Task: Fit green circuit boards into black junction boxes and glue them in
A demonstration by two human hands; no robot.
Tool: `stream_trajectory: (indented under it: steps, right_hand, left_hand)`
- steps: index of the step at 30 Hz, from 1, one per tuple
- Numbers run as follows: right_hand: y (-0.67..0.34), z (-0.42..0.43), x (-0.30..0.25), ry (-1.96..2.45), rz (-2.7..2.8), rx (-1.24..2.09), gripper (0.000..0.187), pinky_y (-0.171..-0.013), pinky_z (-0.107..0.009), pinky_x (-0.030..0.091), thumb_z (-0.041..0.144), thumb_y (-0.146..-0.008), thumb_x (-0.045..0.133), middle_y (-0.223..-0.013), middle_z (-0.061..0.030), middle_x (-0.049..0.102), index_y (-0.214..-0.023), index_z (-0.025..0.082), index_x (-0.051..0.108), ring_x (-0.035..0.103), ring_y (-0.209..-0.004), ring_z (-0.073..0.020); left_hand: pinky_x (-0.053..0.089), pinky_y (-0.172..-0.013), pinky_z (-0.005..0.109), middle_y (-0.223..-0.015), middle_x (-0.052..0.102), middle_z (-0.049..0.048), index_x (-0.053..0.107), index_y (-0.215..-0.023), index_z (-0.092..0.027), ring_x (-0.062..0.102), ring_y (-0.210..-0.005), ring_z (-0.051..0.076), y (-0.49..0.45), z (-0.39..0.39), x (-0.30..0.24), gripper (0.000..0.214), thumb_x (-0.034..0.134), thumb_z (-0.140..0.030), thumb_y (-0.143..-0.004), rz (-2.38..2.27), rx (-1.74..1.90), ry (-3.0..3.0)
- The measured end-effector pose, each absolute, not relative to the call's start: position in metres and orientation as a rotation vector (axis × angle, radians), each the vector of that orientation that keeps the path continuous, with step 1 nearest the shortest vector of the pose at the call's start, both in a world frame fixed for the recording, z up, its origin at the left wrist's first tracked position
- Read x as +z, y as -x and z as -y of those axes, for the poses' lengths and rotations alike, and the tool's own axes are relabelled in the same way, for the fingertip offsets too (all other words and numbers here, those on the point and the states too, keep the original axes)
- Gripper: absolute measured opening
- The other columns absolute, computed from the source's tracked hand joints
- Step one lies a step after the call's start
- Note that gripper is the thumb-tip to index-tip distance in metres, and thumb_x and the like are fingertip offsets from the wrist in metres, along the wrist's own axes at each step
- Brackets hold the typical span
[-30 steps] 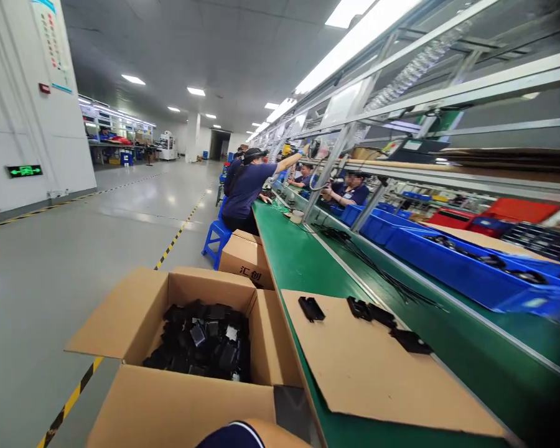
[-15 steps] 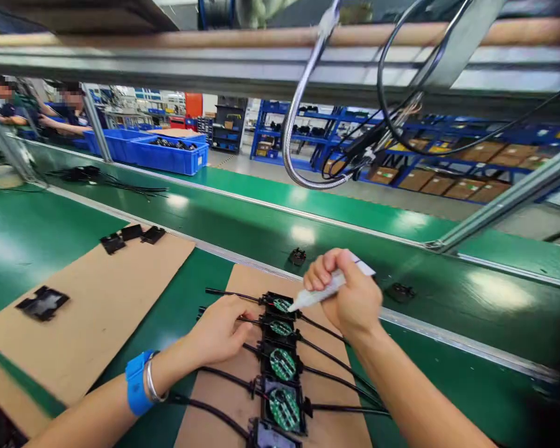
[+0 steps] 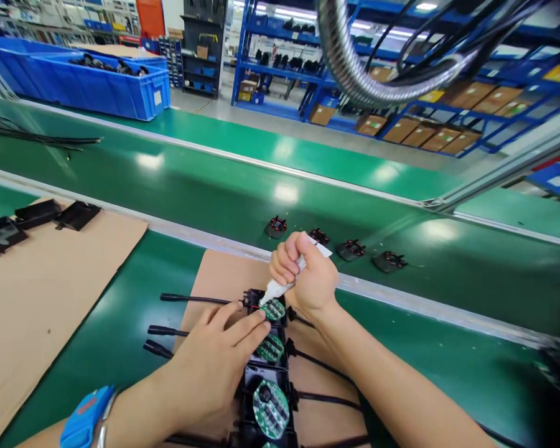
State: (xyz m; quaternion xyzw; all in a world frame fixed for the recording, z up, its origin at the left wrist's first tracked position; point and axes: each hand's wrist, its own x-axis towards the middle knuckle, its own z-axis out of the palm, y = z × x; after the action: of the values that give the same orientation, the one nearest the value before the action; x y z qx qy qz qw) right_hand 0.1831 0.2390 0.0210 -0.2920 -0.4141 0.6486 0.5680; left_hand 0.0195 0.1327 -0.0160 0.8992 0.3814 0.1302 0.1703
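My right hand (image 3: 310,277) is wrapped around a white squeeze tube (image 3: 275,290). The tube's narrow nozzle points down and meets the edge of the farthest round green circuit board (image 3: 274,309), close to a thin red wire. That board sits in a black plastic housing (image 3: 253,296), one of several in a row with cables out of both sides. My left hand (image 3: 214,358) lies with fingers stretched over the row, fingertips by the farthest board and its black cable (image 3: 186,298). It covers part of the nearer housings. Another green board (image 3: 271,409) shows closer to me.
Cardboard sheets (image 3: 214,270) lie under the row and at left, where black plastic covers (image 3: 77,215) rest. Several round black parts (image 3: 351,249) stand beyond the metal strip. A blue bin (image 3: 98,87) is far left; a metal hose (image 3: 378,87) hangs overhead.
The view has moved closer and tilted down. My left hand has shifted from the cables onto the housings, its fingers more stretched. The tube's nozzle has moved to the farthest board's left edge.
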Motion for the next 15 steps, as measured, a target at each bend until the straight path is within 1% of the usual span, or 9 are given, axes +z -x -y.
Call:
stream_trajectory:
  steps: [4, 8, 11, 15]
  right_hand:
    - [-0.1828, -0.2397, 0.0181, 0.704, 0.974, 1.538, 0.042, -0.035, -0.018, 0.022, 0.047, -0.081, 0.063, -0.044, 0.0081, 0.028, -0.057, 0.02, 0.042, 0.022, -0.036, -0.0059]
    - [-0.1837, -0.2393, 0.0207, 0.688, 0.975, 1.552, 0.041, -0.034, -0.017, 0.023, 0.045, -0.081, 0.063, -0.044, 0.0081, 0.028, -0.056, 0.02, 0.042, 0.023, -0.036, -0.0055]
    - [-0.1856, -0.2369, 0.0234, 0.699, 0.985, 1.566, 0.041, -0.033, -0.017, 0.023, 0.045, -0.078, 0.066, -0.043, 0.0082, 0.029, -0.055, 0.02, 0.043, 0.023, -0.035, -0.0053]
    - [-0.1906, -0.2318, 0.0257, 0.725, 1.013, 1.569, 0.041, -0.033, -0.017, 0.024, 0.045, -0.078, 0.066, -0.042, 0.008, 0.031, -0.055, 0.019, 0.044, 0.024, -0.034, -0.0052]
  left_hand:
    - [0.035, -0.098, 0.048, -0.152, 0.033, -0.0022, 0.033, -0.144, -0.021, 0.033, -0.127, 0.032, -0.02, -0.1335, -0.018, 0.057, 0.044, -0.013, -0.088, -1.067, 0.315, -2.593]
    - [0.036, -0.097, 0.049, -0.152, 0.033, -0.0033, 0.034, -0.144, -0.021, 0.032, -0.127, 0.032, -0.0198, -0.1332, -0.0183, 0.057, 0.045, -0.015, -0.088, -1.066, 0.297, -2.608]
    - [0.036, -0.096, 0.048, -0.152, 0.033, -0.0045, 0.034, -0.144, -0.022, 0.031, -0.127, 0.031, -0.0198, -0.1323, -0.0203, 0.056, 0.045, -0.015, -0.089, -1.073, 0.325, -2.617]
    - [0.036, -0.095, 0.046, -0.151, 0.034, -0.0032, 0.034, -0.144, -0.022, 0.032, -0.127, 0.03, -0.02, -0.1318, -0.0224, 0.056, 0.047, -0.016, -0.09, -1.082, 0.325, -2.634]
